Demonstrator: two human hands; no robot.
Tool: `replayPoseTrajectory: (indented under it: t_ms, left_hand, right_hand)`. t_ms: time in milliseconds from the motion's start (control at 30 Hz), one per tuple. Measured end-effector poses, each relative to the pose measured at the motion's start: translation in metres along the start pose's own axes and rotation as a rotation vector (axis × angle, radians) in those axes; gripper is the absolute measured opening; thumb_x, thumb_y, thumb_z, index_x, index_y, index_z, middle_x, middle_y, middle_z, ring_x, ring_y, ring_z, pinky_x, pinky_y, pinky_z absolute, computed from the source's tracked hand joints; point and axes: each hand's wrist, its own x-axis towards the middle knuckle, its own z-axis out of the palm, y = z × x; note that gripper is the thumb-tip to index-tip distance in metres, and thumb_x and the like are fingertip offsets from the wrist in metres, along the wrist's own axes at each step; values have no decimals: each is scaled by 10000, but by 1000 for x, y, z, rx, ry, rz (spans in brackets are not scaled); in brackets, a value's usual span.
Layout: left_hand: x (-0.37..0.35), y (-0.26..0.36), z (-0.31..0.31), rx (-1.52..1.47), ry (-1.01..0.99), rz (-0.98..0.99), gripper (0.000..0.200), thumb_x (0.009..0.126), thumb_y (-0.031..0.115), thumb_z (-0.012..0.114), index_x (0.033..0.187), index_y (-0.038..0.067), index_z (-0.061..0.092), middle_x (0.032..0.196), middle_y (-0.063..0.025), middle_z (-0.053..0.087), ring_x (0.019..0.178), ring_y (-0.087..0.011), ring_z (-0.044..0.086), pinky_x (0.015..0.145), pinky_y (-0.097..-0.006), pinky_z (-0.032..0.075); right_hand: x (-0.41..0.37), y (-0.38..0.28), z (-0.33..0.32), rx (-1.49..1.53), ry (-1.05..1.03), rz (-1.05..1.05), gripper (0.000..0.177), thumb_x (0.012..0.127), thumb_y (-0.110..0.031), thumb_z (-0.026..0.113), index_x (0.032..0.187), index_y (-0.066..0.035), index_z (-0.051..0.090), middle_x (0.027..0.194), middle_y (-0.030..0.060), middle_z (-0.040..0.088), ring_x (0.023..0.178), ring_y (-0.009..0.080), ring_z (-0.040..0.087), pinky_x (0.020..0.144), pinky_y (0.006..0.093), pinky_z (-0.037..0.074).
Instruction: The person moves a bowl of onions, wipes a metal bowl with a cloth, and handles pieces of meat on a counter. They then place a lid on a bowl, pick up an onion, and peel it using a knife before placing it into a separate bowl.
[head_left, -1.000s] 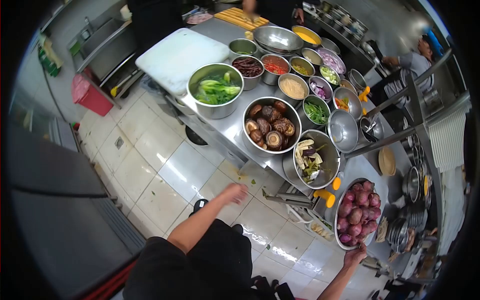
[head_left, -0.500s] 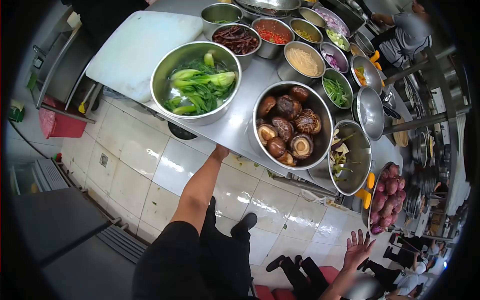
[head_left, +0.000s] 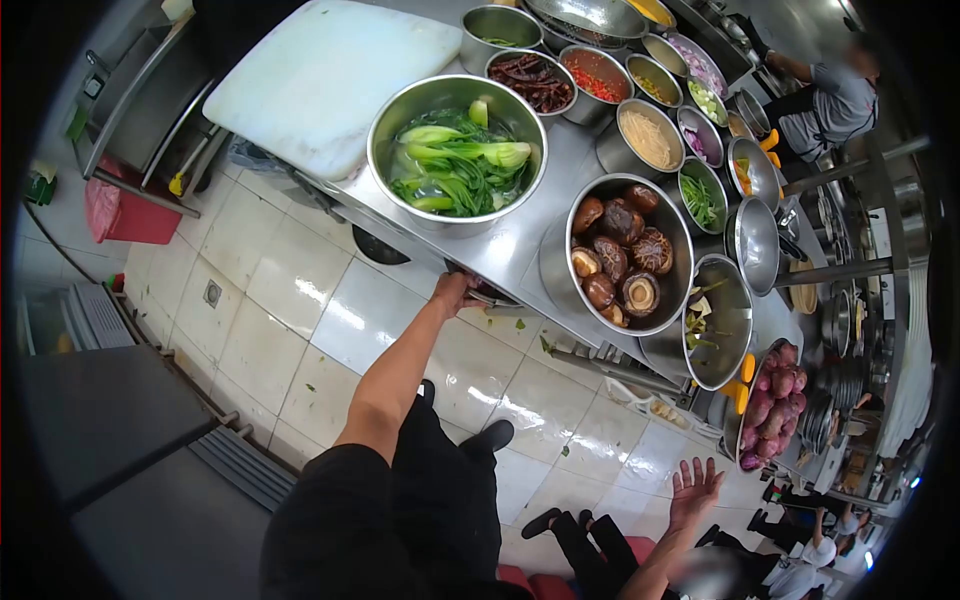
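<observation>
My left hand (head_left: 455, 290) is at the front edge of the steel table (head_left: 515, 235), its fingers curled at a dark gap just under the top; what they grip is partly hidden. Above it stands a steel pot of leafy greens (head_left: 460, 160). Right of that is a pot of brown mushrooms (head_left: 622, 250). My right hand (head_left: 695, 490) is raised at the lower right, fingers spread, holding nothing. Nearest to it are a bowl of purple-red onions (head_left: 772, 410) and a steel bowl with cut vegetables (head_left: 715, 325).
A white cutting board (head_left: 340, 75) lies at the table's left end. Beyond the pots are dried red chillies (head_left: 535, 82) and several small tins. A red bin (head_left: 140, 212) stands left. A co-worker (head_left: 825, 105) is at the upper right; another person's legs (head_left: 590, 555) show below.
The view has shifted, so the table's pots sit farther right. At my left hand, a dark gap under the tabletop now shows. My right hand remains open.
</observation>
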Motion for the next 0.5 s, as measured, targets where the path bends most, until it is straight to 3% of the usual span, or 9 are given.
replayPoseTrajectory:
  t_ms: [133, 267, 433, 500]
  left_hand:
    - [-8, -11, -17, -97, -84, -73, 244, 764, 16, 457, 976, -103, 477, 942, -213, 577, 779, -343, 634, 672, -441, 590]
    - [-43, -26, -33, -126, -87, -14, 286, 765, 10, 448, 1012, -133, 464, 966, -223, 571, 799, -341, 632, 713, -457, 577]
    - [-84, -48, -70, -139, 44, -22, 351, 725, -13, 481, 1047, -151, 457, 1009, -230, 556, 840, -349, 621, 706, -480, 567]
    - [-104, -57, -90, -142, 90, -33, 294, 709, -22, 502, 976, -146, 485, 981, -215, 554, 807, -336, 620, 700, -480, 568]
  right_hand:
    - [-12, 26, -1, -25, -1, 89, 543, 874, -555, 435, 1244, -157, 460, 1153, 55, 504, 946, 237, 555, 728, 359, 472]
    - [-30, 61, -2, -36, -45, 202, 529, 874, -561, 424, 1205, -152, 487, 1095, 38, 529, 935, 230, 551, 722, 358, 463]
    - [-55, 102, 3, -118, -56, 329, 524, 869, -551, 448, 1165, -123, 509, 1036, 45, 552, 891, 232, 576, 691, 350, 471]
    - [-65, 112, 10, -157, -78, 374, 516, 891, -521, 424, 1178, -99, 492, 1061, 64, 524, 906, 237, 552, 694, 361, 466]
